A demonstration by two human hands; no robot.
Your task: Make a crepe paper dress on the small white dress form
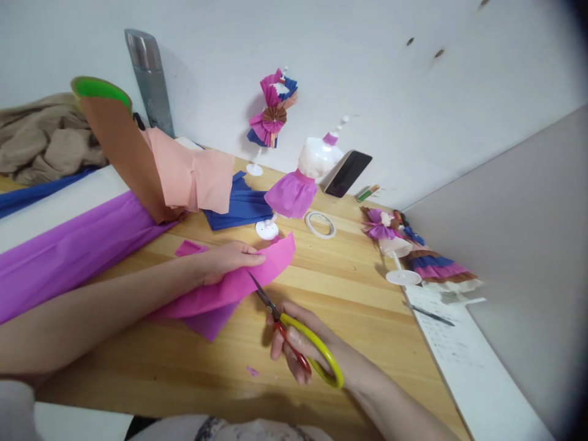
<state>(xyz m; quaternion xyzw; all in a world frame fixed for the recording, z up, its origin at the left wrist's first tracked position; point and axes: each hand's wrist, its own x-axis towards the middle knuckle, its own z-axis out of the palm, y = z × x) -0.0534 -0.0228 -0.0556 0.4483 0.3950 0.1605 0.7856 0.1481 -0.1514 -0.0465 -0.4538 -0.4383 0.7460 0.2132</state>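
Left hand [226,260]: holds pink strip [278,258]; right hand [297,339]: scissors [274,312], tips at strip

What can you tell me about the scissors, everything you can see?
The scissors have slim, dark, metallic-looking blades joined at a pivot, and two handles that look like plastic: one yellow, one red. The right hand holds them above the wooden tabletop, fingers through the handles, which stand apart. The blades point away from the person and to the left, their tips at the edge of the pink paper strip; whether they touch it is unclear.
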